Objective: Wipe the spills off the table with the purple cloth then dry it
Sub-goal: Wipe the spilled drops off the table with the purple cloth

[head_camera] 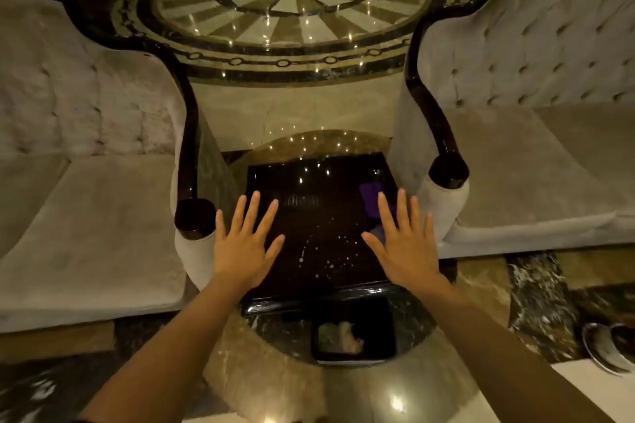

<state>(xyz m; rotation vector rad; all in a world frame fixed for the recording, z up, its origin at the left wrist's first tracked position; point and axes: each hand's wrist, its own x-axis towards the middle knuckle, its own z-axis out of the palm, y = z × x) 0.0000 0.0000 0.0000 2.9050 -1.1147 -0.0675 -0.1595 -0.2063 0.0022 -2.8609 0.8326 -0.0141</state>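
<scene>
Both hands spread flat, empty: left hand point(245, 244) over the near left part of the bench point(275, 182), right hand point(403, 244) over the near right. Whether palms touch the top, cannot tell. Purple cloth point(371, 191) lies by the right edge, partly hidden behind right fingers. Spills point(326, 256), pale droplets, sit between the hands toward the near edge. Risk: reaching for the cloth, a wrist drags through droplets and smears them; dark glossy top may hide missed spots.

The scene is being viewed from a single wide-angle head camera, which is being aimed forward and steeply downward. The dark desk point(319, 216) is being framed close at centre, with the patterned floor point(292, 10) beyond.
</scene>
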